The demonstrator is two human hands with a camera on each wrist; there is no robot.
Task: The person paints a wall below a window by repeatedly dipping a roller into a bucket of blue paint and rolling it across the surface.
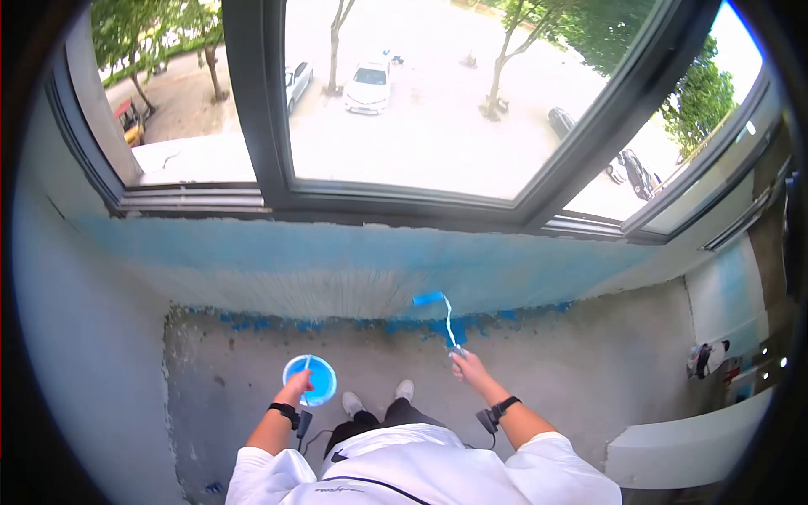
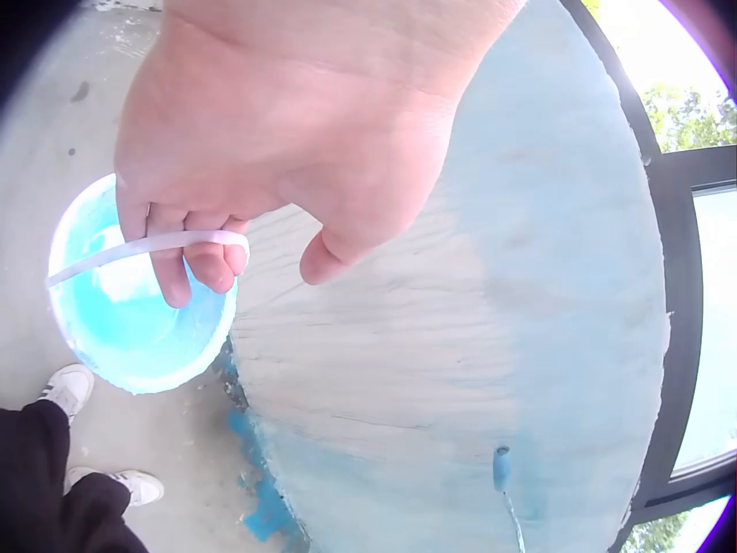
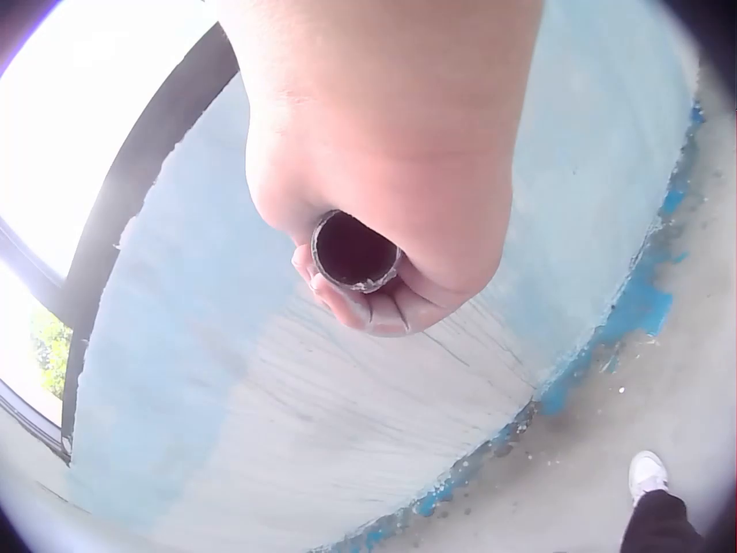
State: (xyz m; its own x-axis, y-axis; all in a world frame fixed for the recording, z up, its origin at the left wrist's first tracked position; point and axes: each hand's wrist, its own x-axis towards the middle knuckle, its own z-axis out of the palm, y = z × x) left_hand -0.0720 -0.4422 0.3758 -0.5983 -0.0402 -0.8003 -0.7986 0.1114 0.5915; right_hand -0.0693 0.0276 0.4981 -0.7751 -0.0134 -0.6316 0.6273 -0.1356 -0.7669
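My left hand (image 1: 298,385) grips the white handle (image 2: 150,245) of a paint bucket (image 1: 331,396), its fingers curled under the handle in the left wrist view. Bright blue paint (image 1: 320,380) lies inside the bucket. In my right hand (image 1: 471,368) is a paint roller (image 1: 428,299), gripped by its handle (image 3: 357,251), whose round hollow end faces the right wrist camera. The blue roller sleeve overlaps the lower wall (image 1: 337,282) in the head view. Pale blue covers the wall's upper band and sides, with a whitish, streaky patch in the middle.
Dark window frames (image 1: 396,215) run above the wall. Blue splashes (image 1: 454,328) mark the grey floor (image 1: 547,370) along the wall's foot. My white shoes (image 1: 405,390) stand between bucket and roller. A white curved panel (image 1: 690,446) and small items (image 1: 705,359) are at the right.
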